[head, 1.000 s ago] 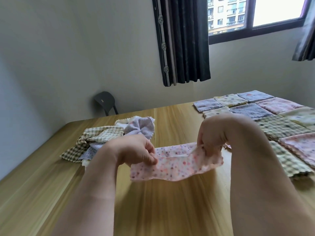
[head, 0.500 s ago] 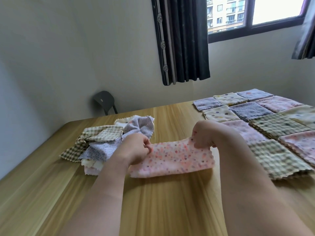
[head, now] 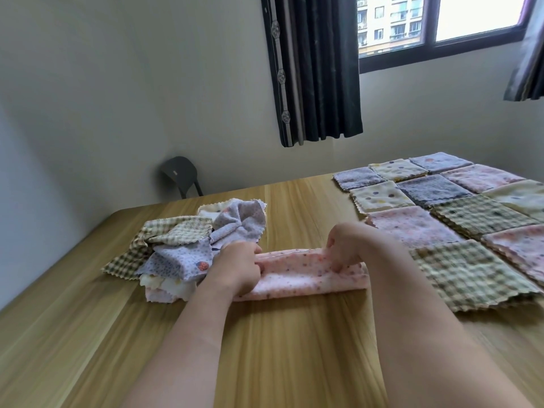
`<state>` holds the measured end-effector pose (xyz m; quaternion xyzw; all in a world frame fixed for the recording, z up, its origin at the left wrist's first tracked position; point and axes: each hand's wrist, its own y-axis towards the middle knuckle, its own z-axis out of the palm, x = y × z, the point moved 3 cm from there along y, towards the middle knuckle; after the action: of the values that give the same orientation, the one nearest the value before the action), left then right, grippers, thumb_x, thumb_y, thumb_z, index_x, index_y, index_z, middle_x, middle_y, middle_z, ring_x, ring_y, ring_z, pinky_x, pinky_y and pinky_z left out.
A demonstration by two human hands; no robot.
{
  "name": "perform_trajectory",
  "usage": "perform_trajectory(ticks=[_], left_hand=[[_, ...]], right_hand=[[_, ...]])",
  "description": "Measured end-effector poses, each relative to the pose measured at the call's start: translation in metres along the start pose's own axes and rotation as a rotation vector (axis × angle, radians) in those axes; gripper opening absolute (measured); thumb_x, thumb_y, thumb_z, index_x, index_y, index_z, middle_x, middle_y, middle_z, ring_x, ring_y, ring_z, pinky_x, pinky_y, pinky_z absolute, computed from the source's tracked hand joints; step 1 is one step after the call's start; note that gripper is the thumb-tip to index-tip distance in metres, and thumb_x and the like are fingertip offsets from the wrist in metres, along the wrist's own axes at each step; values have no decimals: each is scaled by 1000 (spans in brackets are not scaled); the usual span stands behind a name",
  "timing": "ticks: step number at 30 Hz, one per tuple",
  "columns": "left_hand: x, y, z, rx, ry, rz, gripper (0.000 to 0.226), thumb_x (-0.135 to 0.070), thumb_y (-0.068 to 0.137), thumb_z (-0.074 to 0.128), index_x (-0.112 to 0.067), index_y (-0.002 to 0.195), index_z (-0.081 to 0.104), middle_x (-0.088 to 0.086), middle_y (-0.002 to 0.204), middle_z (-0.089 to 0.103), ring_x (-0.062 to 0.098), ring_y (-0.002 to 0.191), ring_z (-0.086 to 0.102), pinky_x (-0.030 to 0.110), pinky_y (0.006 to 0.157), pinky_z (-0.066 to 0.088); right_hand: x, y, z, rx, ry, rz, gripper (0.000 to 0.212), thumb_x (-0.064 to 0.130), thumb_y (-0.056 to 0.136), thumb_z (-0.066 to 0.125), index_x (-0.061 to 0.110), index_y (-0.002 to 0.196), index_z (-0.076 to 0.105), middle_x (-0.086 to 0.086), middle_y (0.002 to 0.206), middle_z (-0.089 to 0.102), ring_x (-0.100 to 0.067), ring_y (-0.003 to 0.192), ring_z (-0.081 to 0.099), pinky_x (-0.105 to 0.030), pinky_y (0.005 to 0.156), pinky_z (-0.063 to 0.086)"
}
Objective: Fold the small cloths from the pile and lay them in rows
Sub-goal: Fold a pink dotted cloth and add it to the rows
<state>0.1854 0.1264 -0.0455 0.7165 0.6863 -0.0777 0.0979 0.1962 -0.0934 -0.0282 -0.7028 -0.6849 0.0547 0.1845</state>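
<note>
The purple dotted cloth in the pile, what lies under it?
Under the purple dotted cloth, a cream cloth and a pink cloth peek out; anything deeper in the pile is covered.

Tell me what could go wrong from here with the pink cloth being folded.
1. The left hand grips the pink cloth right against the pile; pulling away may drag loose cloths along.
2. The right hand pinches only the other end, so the middle could shift and the fold might end up uneven.
3. The nearest laid-out checked cloth lies close by; sliding the pink cloth over might ruffle it.
</note>
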Motion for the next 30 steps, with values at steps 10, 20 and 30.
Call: perform_trajectory(ticks=[10,20,30], left_hand=[[-6,-12,-40,-126,-427,34,15,-5,87,72,-17,87,63,0,86,66,13,81,61,27,65,50],[-9,-16,-61,-242,-868,53,16,-3,89,75,-19,87,72,0,82,75,11,77,71,16,57,54],[2,-6,-60,-339,-1181,-26,26,-19,82,83,-9,105,74,7,97,76,17,85,72,27,65,58]], right_hand=[[-3,-30,-30,-184,516,-165,36,18,74,88,28,104,70,4,105,69,-19,98,65,-33,85,56],[-16,-50,-57,-359,263,-42,29,26,82,79,17,110,76,1,94,69,-17,81,65,-27,64,56],[-31,-37,-50,-365,620,30,18,9,84,74,8,101,78,-8,94,74,-25,87,72,-41,78,63]])
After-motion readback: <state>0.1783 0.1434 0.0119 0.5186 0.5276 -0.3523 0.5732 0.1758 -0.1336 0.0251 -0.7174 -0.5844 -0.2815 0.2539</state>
